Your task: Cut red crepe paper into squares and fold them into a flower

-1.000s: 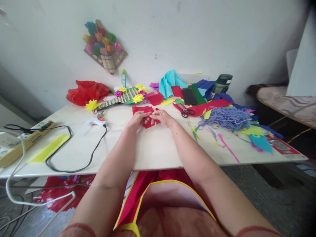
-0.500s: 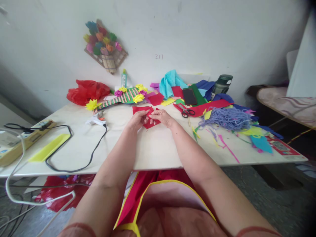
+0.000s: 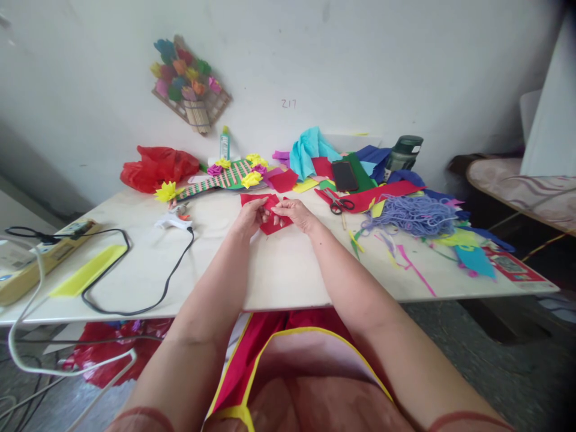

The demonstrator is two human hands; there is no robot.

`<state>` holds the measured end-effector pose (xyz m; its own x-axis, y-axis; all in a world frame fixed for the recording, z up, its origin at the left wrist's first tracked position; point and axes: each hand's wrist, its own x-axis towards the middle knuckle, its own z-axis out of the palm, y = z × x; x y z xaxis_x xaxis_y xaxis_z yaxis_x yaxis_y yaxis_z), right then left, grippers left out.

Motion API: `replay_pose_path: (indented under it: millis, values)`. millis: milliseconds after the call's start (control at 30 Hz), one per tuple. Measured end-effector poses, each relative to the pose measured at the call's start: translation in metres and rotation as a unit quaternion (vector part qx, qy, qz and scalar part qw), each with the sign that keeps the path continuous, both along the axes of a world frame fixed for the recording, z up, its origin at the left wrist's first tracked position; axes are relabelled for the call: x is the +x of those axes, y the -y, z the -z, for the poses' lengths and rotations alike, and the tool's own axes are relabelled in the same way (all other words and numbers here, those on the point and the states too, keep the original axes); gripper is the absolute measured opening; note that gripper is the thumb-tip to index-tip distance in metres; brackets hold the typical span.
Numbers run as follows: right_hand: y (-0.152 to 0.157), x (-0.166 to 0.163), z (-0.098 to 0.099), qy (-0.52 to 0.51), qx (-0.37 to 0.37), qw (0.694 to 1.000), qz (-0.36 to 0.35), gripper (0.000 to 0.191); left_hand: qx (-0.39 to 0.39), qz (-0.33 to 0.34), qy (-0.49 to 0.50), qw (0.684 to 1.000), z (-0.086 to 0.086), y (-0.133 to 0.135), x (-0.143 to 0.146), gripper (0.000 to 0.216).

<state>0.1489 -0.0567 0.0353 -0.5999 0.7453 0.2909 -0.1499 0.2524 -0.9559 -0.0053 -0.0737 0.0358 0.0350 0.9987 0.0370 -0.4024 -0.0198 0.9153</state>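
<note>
A piece of red crepe paper (image 3: 270,228) is held between my two hands above the middle of the table. My left hand (image 3: 251,216) pinches it from the left, thumb on top. From the right, my right hand (image 3: 296,215) pinches it too, its fingertips close to those of the left. The fingers partly cover the paper, so any fold between them is hidden. Just beyond lies a green and striped craft piece (image 3: 229,175) with yellow and purple paper flowers. To the right of my hands lie scissors (image 3: 338,204) with black handles.
A white glue gun (image 3: 174,219) with a black cord lies left, near a power strip (image 3: 49,258) and yellow paper (image 3: 90,271). Right are purple yarn (image 3: 409,215), a phone (image 3: 344,176), paper scraps and a dark bottle (image 3: 404,157). A red plastic bag (image 3: 158,168) sits at the back.
The left fingers have shifted very slightly on the red crepe paper. The right hand looks the same, and the view has moved only a little.
</note>
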Motion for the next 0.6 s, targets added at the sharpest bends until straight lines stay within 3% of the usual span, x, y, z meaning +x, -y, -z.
replay_pose_path:
  millis: [167, 433, 600]
  values:
    - [0.0013, -0.0003, -0.001, 0.007, -0.015, 0.999, 0.042, 0.031, 0.048, 0.019, -0.045, 0.998, -0.0026, 0.0069, 0.0024, 0.03]
    - [-0.0032, 0.0032, 0.0021, 0.046, -0.077, 0.996, 0.022, 0.033, 0.058, -0.071, -0.037, 0.995, -0.0028, 0.0037, -0.0042, 0.03]
    - [-0.0037, 0.002, 0.0021, 0.045, -0.068, 0.996, 0.029, 0.033, 0.037, -0.095, -0.012, 0.995, -0.0024, 0.0023, -0.005, 0.031]
